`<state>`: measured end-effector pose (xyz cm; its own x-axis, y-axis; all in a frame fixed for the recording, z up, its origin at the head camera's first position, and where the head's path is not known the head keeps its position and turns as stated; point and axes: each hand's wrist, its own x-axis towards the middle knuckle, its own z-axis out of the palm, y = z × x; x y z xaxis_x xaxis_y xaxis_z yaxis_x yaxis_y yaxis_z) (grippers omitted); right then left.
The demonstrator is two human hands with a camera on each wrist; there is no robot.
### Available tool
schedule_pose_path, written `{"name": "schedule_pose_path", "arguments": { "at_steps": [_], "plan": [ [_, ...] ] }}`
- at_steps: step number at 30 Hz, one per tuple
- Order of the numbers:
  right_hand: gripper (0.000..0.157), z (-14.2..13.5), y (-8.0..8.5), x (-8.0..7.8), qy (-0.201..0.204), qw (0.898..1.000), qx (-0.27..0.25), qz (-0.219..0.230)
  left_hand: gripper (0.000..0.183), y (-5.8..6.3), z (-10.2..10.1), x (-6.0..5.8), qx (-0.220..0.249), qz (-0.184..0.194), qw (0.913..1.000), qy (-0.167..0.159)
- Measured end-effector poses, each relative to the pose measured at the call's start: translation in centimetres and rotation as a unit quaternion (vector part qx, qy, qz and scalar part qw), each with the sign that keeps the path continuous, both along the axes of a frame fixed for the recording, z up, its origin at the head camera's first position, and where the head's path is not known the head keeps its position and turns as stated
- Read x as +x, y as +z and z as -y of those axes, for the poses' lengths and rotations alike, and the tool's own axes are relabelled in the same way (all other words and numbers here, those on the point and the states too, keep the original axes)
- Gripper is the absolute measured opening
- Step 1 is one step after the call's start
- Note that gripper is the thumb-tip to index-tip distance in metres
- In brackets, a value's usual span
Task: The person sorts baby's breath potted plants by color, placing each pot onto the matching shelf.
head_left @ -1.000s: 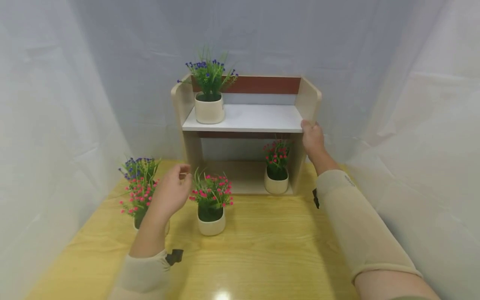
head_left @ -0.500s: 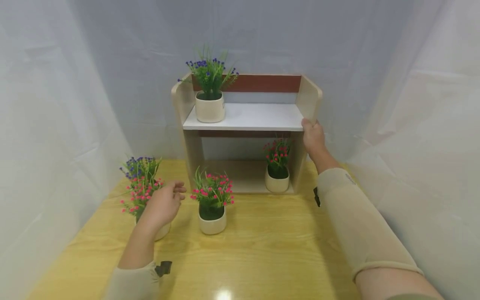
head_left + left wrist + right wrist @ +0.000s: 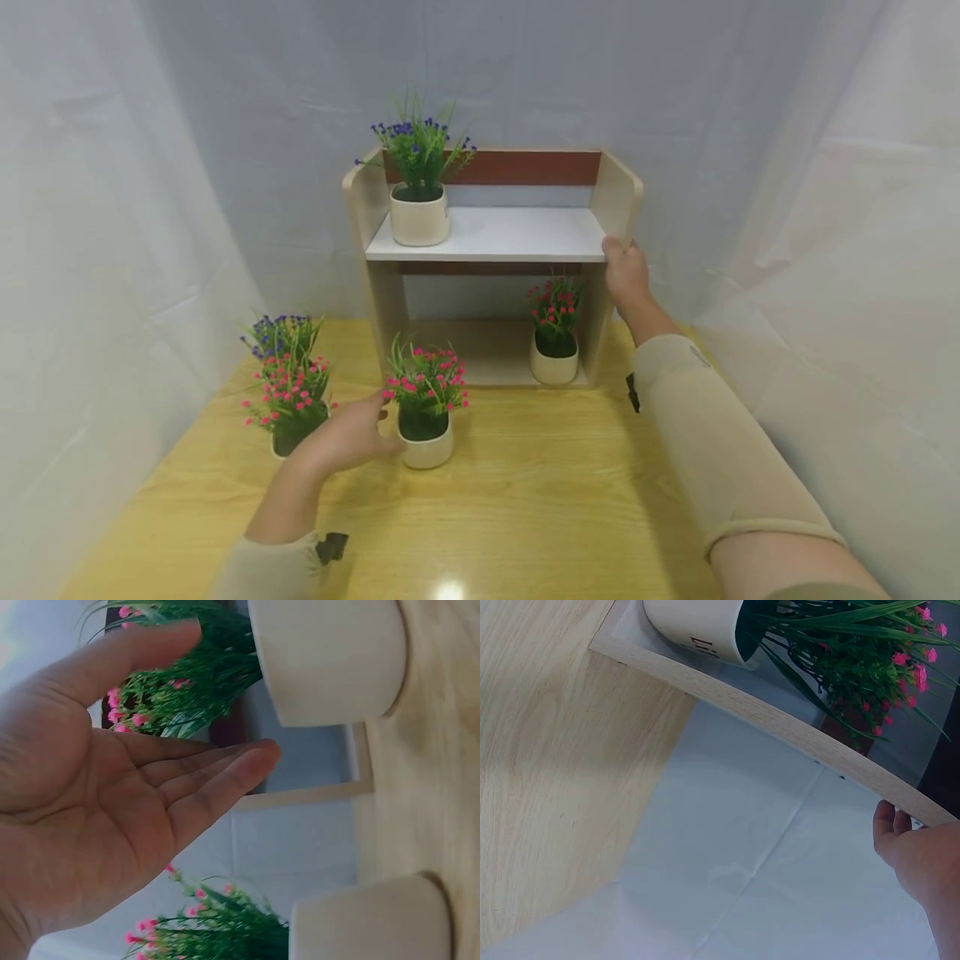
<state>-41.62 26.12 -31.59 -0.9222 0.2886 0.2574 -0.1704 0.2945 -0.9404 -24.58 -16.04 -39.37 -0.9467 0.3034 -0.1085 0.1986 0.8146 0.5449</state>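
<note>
One pink-flowered plant (image 3: 425,410) — left grip (image 3: 348,437) beside.

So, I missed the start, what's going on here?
A person's left hand is open beside the middle pink-flowered plant on the table; whether it touches the pot is unclear. Their right hand grips the right side of the two-tier shelf. A purple-flowered plant stands at its upper left, and another pink-flowered plant at its lower right. On the table's left stand a third pink-flowered plant and, behind it, a second purple-flowered plant.
</note>
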Motion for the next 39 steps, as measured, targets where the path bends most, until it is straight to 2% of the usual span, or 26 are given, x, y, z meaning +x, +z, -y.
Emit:
{"name": "schedule_pose_path", "arguments": {
  "at_steps": [3, 9, 11, 16, 23, 25, 30, 35, 39],
  "plan": [
    [0.063, 0.0, 0.0, 0.0, -0.002, 1.000, 0.001, 0.003, 0.112, -0.5, -0.1, -0.2, 0.004, 0.012, 0.9999, -0.001],
    [0.064, 0.2, -0.1, 0.1, -0.001, 1.000, 0.005, 0.002, 0.113, -1.6, -0.1, -0.7, 0.043, 0.037, 0.9977, 0.036],
    [0.064, 0.2, -0.1, 0.1, 0.001, 1.000, 0.002, 0.000, 0.115, -2.1, 0.0, -1.0, 0.044, 0.044, 0.9974, 0.037],
    [0.063, 0.1, 0.0, 0.0, 0.001, 1.000, 0.006, -0.006, 0.119, -3.5, -0.2, -1.8, 0.048, 0.045, 0.9977, 0.011],
    [0.062, 0.1, 0.1, 0.1, 0.003, 1.000, 0.007, -0.008, 0.114, -4.4, -0.9, -2.8, 0.055, -0.017, 0.9977, -0.037],
    [0.061, 0.1, 0.0, 0.1, 0.005, 1.000, 0.005, -0.007, 0.115, -4.5, -1.0, -3.0, 0.057, -0.018, 0.9977, -0.034],
    [0.062, 0.0, -0.1, 0.0, 0.005, 1.000, -0.003, -0.016, 0.117, -4.8, -1.2, -3.4, 0.052, 0.001, 0.9986, -0.002],
    [0.061, 0.0, -0.1, -0.2, 0.002, 1.000, 0.000, -0.025, 0.115, -4.9, -1.3, -3.7, 0.065, 0.007, 0.9978, 0.014],
    [0.062, 0.0, -0.1, -0.1, 0.001, 1.000, -0.002, -0.015, 0.113, -5.0, -1.6, -3.7, 0.080, 0.014, 0.9964, 0.023]
  ]
}}
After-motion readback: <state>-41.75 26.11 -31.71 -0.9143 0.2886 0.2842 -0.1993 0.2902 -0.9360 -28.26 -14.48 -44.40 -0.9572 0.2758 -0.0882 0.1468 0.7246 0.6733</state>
